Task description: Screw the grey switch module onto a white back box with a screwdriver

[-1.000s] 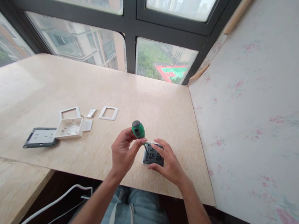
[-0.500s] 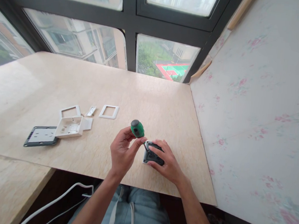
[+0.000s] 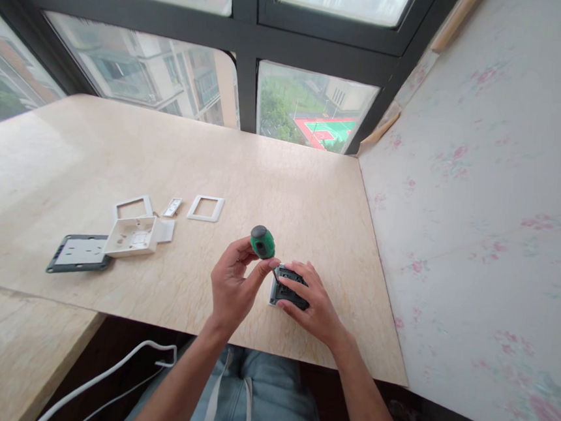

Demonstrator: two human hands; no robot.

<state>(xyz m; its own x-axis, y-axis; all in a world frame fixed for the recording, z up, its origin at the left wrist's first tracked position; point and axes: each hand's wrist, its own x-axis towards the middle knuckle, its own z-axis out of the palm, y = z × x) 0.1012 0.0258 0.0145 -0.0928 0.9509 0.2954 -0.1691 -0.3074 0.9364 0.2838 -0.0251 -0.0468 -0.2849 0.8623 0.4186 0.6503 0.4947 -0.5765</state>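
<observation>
My left hand is closed around a screwdriver with a green and black handle. Its thin shaft slants down to the left part of a dark wall socket module, which lies on the tabletop with its back side up. A pale edge shows along the module's left side. My right hand grips the module from the right, thumb at the near edge and fingers across the top. Those fingers hide much of it, and the exact spot the screwdriver's tip touches is too small to make out.
To the left on the marbled tabletop are a white mounting box, a grey-framed socket panel, two white frames and a small white insert. A floral wall bounds the right; a white cable hangs below.
The screwdriver and my left hand have shifted very slightly right, and the handle looks a little more upright. My right hand keeps its hold on the module.
</observation>
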